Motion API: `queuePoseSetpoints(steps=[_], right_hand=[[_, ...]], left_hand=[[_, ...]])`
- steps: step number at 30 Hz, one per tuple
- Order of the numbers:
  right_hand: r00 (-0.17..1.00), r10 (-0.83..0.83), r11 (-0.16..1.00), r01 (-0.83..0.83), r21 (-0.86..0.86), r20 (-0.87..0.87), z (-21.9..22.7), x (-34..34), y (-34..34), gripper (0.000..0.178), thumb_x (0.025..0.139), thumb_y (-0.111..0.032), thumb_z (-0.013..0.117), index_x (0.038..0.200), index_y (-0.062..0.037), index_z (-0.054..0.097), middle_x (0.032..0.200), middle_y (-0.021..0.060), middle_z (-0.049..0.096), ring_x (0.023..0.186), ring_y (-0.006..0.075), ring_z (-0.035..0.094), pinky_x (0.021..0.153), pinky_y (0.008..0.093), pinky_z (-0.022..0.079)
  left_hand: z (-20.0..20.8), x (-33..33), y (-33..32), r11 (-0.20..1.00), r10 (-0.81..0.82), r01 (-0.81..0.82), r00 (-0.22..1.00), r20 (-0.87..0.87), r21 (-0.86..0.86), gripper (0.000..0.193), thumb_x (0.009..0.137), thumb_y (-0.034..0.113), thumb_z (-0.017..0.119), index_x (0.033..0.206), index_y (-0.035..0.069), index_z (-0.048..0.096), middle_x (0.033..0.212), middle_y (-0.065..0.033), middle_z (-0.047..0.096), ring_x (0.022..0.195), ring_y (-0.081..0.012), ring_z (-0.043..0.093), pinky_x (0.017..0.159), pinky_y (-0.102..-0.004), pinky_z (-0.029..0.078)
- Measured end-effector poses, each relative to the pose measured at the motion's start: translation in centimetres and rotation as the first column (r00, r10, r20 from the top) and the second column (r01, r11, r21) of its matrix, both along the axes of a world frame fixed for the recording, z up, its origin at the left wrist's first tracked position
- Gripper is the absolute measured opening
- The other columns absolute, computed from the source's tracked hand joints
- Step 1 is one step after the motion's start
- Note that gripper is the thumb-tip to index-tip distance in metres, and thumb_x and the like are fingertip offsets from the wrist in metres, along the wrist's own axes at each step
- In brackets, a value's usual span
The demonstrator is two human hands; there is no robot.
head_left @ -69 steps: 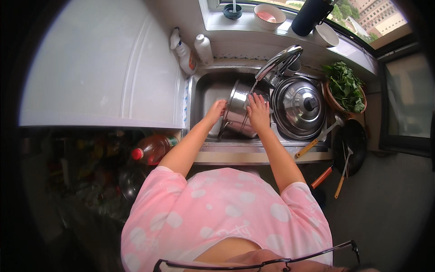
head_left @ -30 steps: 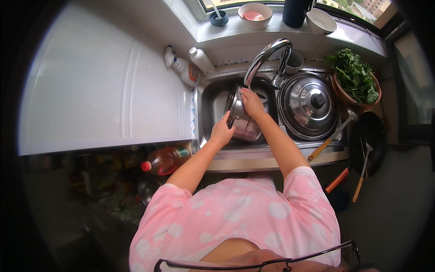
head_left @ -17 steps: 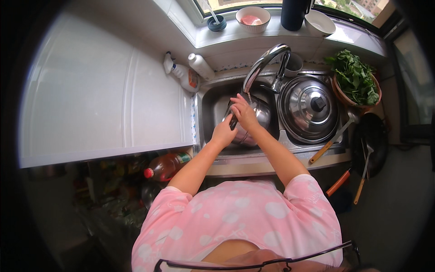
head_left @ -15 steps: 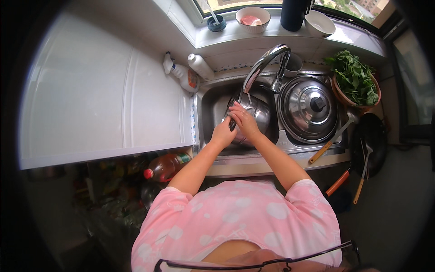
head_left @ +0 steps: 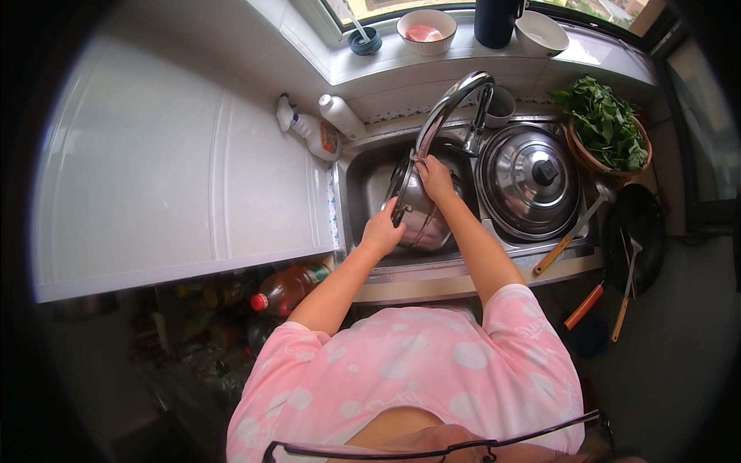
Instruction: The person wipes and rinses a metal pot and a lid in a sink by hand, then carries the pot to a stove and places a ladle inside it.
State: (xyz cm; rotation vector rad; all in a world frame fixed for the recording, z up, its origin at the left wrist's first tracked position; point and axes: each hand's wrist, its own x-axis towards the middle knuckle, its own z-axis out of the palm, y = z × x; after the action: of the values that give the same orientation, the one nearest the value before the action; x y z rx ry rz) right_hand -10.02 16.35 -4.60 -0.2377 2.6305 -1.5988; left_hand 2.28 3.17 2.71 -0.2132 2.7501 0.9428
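A shiny metal pot [head_left: 424,220] lies tilted in the left sink basin [head_left: 363,185], its rim toward the left. My left hand [head_left: 382,230] is closed around the dark handle on the pot's near side. My right hand [head_left: 437,177] has its fingers curled at the pot's far edge, just below the end of the tap's spout [head_left: 429,135]. Its fingertips are partly hidden there. The inside of the pot is hardly visible.
Right of the basin sits a domed metal lid [head_left: 521,193]. Beyond it stand a bowl of leafy greens [head_left: 606,127] and a dark wok [head_left: 652,239]. A spray bottle [head_left: 312,133] and a white bottle [head_left: 341,116] stand behind left. A spatula [head_left: 571,239] lies at the counter edge.
My right hand has moved away from my left hand, up to the far edge of the pot under the spout. The pot has turned a little; my left hand still grips its handle.
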Motion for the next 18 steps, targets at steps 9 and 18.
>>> queuePoseSetpoints(steps=[9, 18], right_hand=[[0.787, 0.252, 0.958, -0.283, 0.034, -0.563, 0.7, 7.0, 0.7, 0.024, 0.08, -0.003, 0.056, 0.104, -0.0074, 0.056, 0.122, 0.0158, 0.047, 0.108, 0.035, 0.05, 0.087, 0.0368, 0.044], [0.978, 0.168, 0.975, -0.145, 0.168, -0.127, 0.3, 0.3, 1.0, 0.029, 0.086, -0.013, 0.049, 0.114, -0.0111, 0.055, 0.118, 0.0147, 0.05, 0.102, 0.0333, 0.054, 0.083, 0.0371, 0.046]], left_hand=[[-0.6, 0.2, -0.8, 1.0, -0.005, 0.005, 1.0, -0.01, 0.005, 0.062, 0.069, 0.018, 0.058, 0.127, 0.005, 0.04, 0.096, -0.0244, 0.059, 0.089, -0.0397, 0.057, 0.079, -0.0422, 0.046], [0.1, 0.0, -0.6, 1.0, -0.014, 0.014, 1.0, -0.004, 0.007, 0.062, 0.069, 0.018, 0.058, 0.127, 0.005, 0.04, 0.097, -0.0239, 0.059, 0.089, -0.0396, 0.057, 0.08, -0.0419, 0.046]])
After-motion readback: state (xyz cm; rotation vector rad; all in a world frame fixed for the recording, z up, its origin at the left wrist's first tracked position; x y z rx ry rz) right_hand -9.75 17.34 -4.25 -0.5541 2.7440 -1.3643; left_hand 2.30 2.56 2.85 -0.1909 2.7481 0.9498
